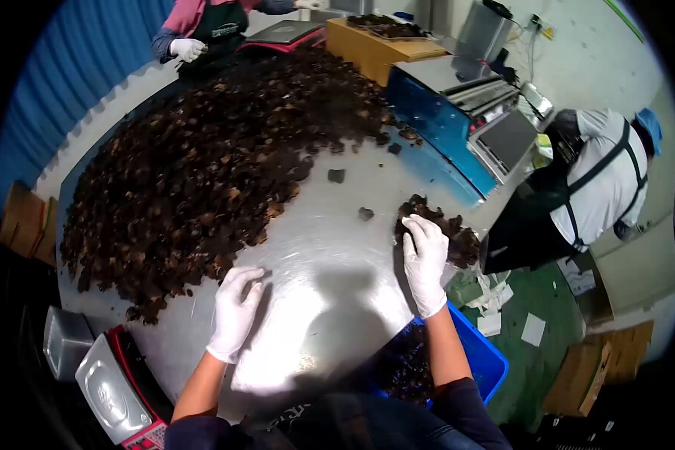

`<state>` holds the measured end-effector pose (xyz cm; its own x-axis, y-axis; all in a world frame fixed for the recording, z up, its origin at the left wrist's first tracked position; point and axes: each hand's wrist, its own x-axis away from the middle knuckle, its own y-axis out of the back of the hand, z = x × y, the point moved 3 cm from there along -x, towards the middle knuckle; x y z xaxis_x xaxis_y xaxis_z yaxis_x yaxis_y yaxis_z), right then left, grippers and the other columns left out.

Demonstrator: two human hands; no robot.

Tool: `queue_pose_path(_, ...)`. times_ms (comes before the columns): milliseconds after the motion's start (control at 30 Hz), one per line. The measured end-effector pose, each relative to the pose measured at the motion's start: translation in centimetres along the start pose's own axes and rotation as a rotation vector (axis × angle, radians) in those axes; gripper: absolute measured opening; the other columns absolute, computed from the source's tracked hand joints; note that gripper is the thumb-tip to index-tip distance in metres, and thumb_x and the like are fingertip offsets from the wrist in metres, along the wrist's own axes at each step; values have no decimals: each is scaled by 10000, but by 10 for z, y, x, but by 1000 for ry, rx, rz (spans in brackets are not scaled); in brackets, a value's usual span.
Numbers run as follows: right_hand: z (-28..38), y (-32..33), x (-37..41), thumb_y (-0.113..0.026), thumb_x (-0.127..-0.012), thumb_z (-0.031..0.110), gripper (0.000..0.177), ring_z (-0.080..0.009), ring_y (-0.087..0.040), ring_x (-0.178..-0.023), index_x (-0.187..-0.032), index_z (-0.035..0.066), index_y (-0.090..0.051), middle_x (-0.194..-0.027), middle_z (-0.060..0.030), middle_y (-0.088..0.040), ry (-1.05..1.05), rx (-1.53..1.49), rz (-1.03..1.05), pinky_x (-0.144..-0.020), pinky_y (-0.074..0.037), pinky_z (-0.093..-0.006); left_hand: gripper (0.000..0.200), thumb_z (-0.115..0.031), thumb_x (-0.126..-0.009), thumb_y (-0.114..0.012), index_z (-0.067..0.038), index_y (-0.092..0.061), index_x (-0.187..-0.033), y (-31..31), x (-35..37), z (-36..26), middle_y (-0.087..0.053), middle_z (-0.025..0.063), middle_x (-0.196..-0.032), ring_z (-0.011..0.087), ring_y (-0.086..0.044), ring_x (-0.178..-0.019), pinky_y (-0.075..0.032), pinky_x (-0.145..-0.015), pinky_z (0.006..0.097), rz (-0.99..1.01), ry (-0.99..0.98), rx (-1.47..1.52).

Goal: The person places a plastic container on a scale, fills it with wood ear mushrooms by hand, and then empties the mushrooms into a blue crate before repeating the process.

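Note:
My left hand [236, 309], in a white glove, hovers over the metal table [330, 262] beside the front edge of a large heap of dark brown, dried-looking flakes [180, 165]. Its fingers are bent a little, with the thumb apart, and nothing shows in them. At a small pile of the same dark flakes [461, 238] on the right is my right hand [425, 262], also gloved. Its fingertips are at the pile's left side, thumb and fingers apart, with no piece visibly gripped. Two loose flakes, one squarish [336, 175] and one smaller [365, 214], lie between the heaps.
A blue crate [495, 367] with dark flakes stands below the table's front right edge. Scales [112, 390] sit at front left. A blue-sided machine [442, 124] stands at back right. One person [217, 26] works across the table; another [600, 172] bends at the right.

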<state>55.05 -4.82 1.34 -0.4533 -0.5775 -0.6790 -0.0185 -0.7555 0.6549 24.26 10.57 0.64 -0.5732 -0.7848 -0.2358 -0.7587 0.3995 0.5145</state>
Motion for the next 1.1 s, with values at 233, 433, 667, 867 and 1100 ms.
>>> queue_pose_path(233,127,-106,5,-679,-811,138,453,-331,-514,-1227,-1253,77,-601,-1303,-151,-584,195,-293,463,-1006,-398,-448,182,74,-861,-620,17,-662,-1029,127,140,28,-628,112,-1061,203,-637,-957,-516,-842,275,-432,265,-246)
queue_pose_path(433,232,-206,-29,-751,-812,394,795,-412,-295,-1415,-1481,133,-410,-1540,-233,-322,263,-300,444,-1098,-301,-537,245,97,-808,-631,0,-665,-1031,254,208,-2,-654,134,-1047,280,-630,-1033,-481,-947,350,-765,263,-576)
queue_pose_path(667,313,-222,3,-786,-758,355,505,-351,-456,-1255,-1217,198,-647,-1385,-124,-501,440,-265,531,-980,-419,-510,481,95,-836,-542,-17,-581,-1302,471,232,78,-591,171,-1321,350,-539,-1248,-420,-1082,407,-716,282,-1244)
queue_pose_path(867,271,-169,43,-778,-713,331,646,-327,-412,-1312,-1309,186,-577,-1356,-112,-513,477,-94,690,-1056,-317,-506,351,21,-794,-622,-73,-712,-1120,549,259,170,-684,167,-1128,349,-636,-1057,-506,-930,410,-224,712,-1195)
queue_pose_path(1100,381,-157,28,-793,-706,375,810,-365,-295,-1415,-1420,163,-474,-1463,-150,-415,603,-195,683,-1136,-208,-555,182,-23,-731,-678,-61,-769,-884,568,246,160,-717,157,-866,340,-683,-831,-543,-796,376,-195,623,-1134)
